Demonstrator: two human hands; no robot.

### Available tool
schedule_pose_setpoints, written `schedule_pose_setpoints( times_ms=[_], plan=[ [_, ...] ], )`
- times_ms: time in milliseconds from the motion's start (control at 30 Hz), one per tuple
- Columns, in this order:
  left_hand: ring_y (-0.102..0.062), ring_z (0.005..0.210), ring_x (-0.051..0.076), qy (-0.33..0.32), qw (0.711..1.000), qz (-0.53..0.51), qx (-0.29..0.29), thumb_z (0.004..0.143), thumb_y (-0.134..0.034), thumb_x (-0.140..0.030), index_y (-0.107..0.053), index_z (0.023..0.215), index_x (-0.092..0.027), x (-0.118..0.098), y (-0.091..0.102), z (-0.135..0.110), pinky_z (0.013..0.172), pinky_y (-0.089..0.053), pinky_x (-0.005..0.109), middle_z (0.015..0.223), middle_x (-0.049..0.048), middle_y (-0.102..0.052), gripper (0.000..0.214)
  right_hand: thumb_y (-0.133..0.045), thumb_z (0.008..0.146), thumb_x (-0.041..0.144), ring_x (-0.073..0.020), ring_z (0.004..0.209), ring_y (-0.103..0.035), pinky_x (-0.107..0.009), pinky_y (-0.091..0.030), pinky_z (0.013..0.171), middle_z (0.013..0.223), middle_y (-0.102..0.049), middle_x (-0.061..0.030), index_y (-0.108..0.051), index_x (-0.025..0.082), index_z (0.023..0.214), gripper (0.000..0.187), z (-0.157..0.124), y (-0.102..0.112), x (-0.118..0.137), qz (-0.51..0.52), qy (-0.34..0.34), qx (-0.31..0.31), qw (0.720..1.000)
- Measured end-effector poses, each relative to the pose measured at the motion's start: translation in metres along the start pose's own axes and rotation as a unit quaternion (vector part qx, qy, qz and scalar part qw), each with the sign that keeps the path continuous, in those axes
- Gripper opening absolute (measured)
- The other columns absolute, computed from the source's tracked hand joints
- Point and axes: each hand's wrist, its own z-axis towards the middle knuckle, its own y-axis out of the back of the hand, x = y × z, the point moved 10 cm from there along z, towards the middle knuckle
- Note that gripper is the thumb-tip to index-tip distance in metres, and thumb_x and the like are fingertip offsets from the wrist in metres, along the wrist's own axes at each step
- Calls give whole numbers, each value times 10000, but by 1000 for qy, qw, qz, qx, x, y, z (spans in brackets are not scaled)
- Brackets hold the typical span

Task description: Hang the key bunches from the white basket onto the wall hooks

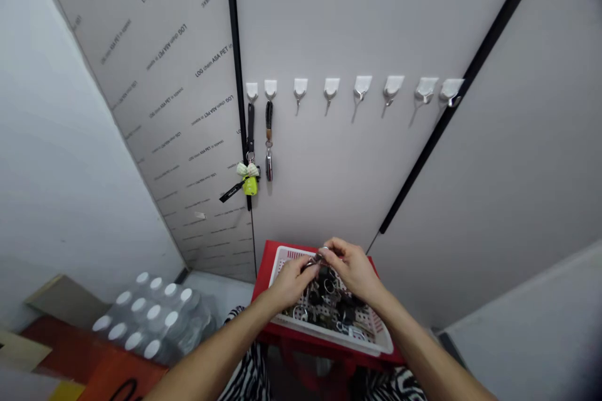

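Note:
My left hand (292, 281) and my right hand (353, 266) meet over the far part of a white plastic basket (324, 330). Pinched between the fingertips of both is a small keychain (316, 259), dark and shiny, with a metal ring at the right hand's fingers. Its finer details are too small to make out. In the basket below lie more keychains and keys (336, 301), many dark, some with silver rings. My hands and forearms hide part of the basket.
Several white hooks (332, 88) line the cabinet door. From the two leftmost hang a keychain with a yellow-green charm (250, 185) and one with a braided strap (269, 119). The basket rests on a red stand (264, 269). Bottles with white caps (153, 313) stand lower left.

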Motion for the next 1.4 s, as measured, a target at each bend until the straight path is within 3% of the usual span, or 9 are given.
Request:
schedule_pose_setpoints(
  times_ms=[167,300,433,633,733,867,1033,1167,1400],
  plan=[
    [-432,830,135,-33,997,32,-58,675,-388,-262,-494,889,-155,-13,22,4,751,-319,242,903,40,-520,261,-385,679,347,-75,469,-375,-189,-308,469,486,-419,36,-443,155,572,227,6,-2,0,10,2,22,1000],
    [-456,644,107,-25,999,-32,-34,699,-330,-272,-527,741,-120,-21,20,15,606,-357,205,677,20,-534,253,-406,664,349,-77,493,-389,-195,-326,496,510,-425,33,-444,152,598,212,15,-1,-3,69,-9,-3,998],
    [-414,521,75,1,993,-84,-82,686,-342,-309,-508,626,-112,-25,35,28,503,-331,174,524,-16,-470,264,-434,637,364,-90,533,-421,-207,-349,526,569,-461,14,-466,137,687,235,30,0,-6,145,-26,-28,989],
    [-365,423,50,16,969,-178,-170,639,-408,-316,-493,582,-102,-37,76,53,436,-291,171,457,-32,-422,237,-396,656,362,-132,664,-457,-238,-340,646,653,-523,-26,-523,125,654,268,66,16,35,90,64,-55,992],
    [-367,404,47,5,954,-234,-186,614,-446,-326,-489,553,-96,-58,102,75,433,-292,176,442,-29,-432,242,-381,655,356,-116,582,-448,-228,-345,580,583,-510,-9,-528,122,632,278,97,37,57,68,74,-106,989],
    [-365,376,45,-27,939,-268,-213,572,-504,-349,-478,480,-93,-105,142,106,421,-291,181,407,-25,-436,273,-397,630,349,-90,503,-430,-199,-337,498,504,-485,18,-528,123,572,268,140,72,93,81,87,-177,977],
    [-370,355,49,-61,919,-292,-259,583,-501,-369,-502,476,-98,-144,181,131,428,-311,190,363,-24,-426,291,-430,607,329,-77,430,-438,-174,-329,404,464,-501,18,-536,120,568,237,177,97,128,111,72,-195,972],
    [-392,367,53,-43,916,-265,-299,582,-507,-349,-478,439,-110,-138,194,144,453,-333,193,368,-20,-436,280,-431,616,324,-78,386,-447,-181,-350,383,422,-495,5,-531,112,536,247,195,100,128,95,37,-201,974],
    [-415,393,64,-10,926,-207,-315,584,-512,-273,-458,418,-120,-119,193,151,472,-340,195,381,-18,-450,232,-465,586,352,-102,408,-489,-206,-396,435,392,-512,-13,-553,116,518,261,207,101,111,50,15,-216,975]
  ],
)
